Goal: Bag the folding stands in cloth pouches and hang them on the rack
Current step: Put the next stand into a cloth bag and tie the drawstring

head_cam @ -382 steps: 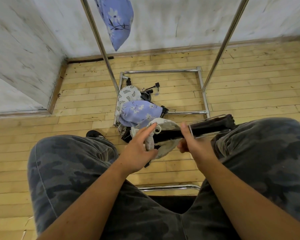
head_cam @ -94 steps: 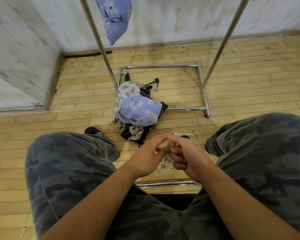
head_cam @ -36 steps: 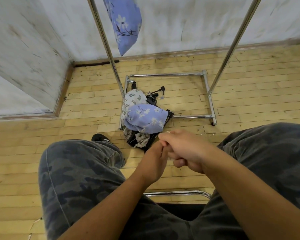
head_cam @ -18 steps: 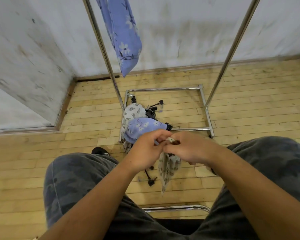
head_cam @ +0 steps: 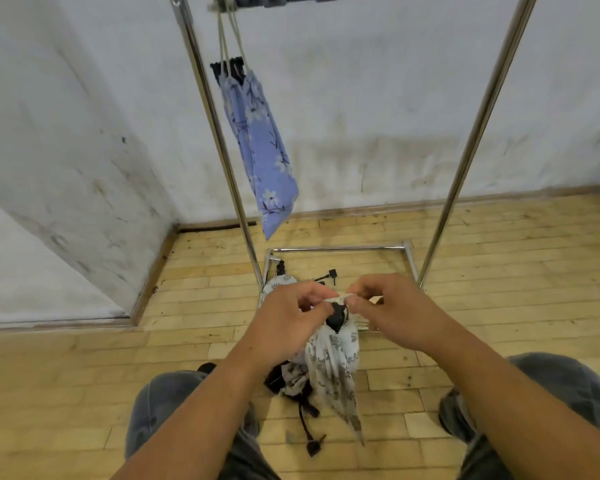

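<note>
My left hand (head_cam: 291, 315) and my right hand (head_cam: 394, 308) both pinch the drawstring top of a white leaf-print cloth pouch (head_cam: 335, 365). It hangs upright between them, with the black end of a folding stand (head_cam: 336, 315) poking out of its mouth. A blue flowered pouch (head_cam: 260, 147) hangs by its cords from the top bar of the chrome rack (head_cam: 219, 140), a black stand end showing at its top. More pouches and black stands (head_cam: 293, 379) lie in a heap on the floor, mostly hidden behind my hands.
The rack's right upright (head_cam: 471, 133) and its base frame (head_cam: 340, 249) stand in front of me on the wooden floor. White walls meet in a corner at the left. My knees (head_cam: 174, 420) frame the bottom of the view.
I have lifted the white pouch higher and my view has tilted up, so the rack's top bar and the whole blue pouch show. My hands have moved apart on the drawstring.
</note>
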Demonstrator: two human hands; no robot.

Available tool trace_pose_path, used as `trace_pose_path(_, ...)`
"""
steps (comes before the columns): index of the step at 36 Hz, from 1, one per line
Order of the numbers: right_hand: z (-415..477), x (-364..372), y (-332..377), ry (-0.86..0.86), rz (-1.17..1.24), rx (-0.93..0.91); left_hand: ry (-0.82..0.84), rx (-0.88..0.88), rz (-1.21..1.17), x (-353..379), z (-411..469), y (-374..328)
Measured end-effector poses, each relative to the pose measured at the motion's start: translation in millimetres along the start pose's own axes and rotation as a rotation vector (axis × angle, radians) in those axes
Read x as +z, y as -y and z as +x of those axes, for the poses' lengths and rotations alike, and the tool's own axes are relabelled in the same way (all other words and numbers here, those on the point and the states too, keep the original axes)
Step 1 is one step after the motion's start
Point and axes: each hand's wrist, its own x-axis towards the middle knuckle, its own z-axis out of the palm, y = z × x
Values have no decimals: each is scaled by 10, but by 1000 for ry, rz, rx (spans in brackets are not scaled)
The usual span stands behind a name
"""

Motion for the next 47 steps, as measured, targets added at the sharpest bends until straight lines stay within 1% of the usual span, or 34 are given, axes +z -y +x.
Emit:
trace_pose_path(6,289,-232,252,-156,16,-65,-37,87,11,-260,196,-341)
trace_pose_path(14,696,-679,696,-330,31,-161,-133,151,-27,-652,620,-857)
trace_pose_path(21,1183,-1017,1041,-424,-10,-293,-240,176,-18,-1001,1103,-1178)
trace_pose_path(28,1650,-1220,1367,-473,13,-367,-322,211,-1,-1322,1495,-1348)
trace_pose_path(38,2299,-1471,1824,-588,-65,-441,-503,271,34,-1856,2045,-1610)
trace_pose_path(42,2400,-1560,2022,-663,-53,-474,-577,311,18,-1965,2139,-1774)
trace_pose_path(47,2551,-1688,2277,-695,-52,-476,-703,343,40,-2164,2344,-1917)
